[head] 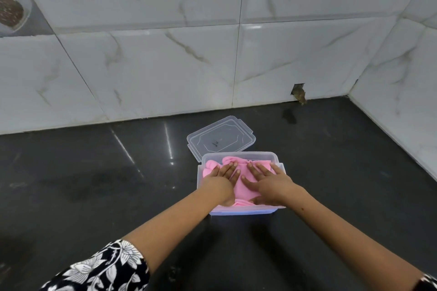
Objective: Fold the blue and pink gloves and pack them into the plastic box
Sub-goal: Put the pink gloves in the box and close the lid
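Observation:
A clear plastic box [243, 212] stands on the dark counter at the centre of the head view. Folded pink gloves [243, 183] fill it to the rim. My left hand [221, 178] lies flat on the left part of the pink fabric, fingers straight. My right hand [267, 183] presses flat on the right part, fingers spread. No blue glove shows; anything under the pink fabric is hidden.
The box's clear lid [221, 138] lies flat on the counter just behind the box. The dark polished counter [94, 172] runs back to a marble-tiled wall [165, 54] and a side wall on the right. A small hole [299, 93] breaks the wall's base.

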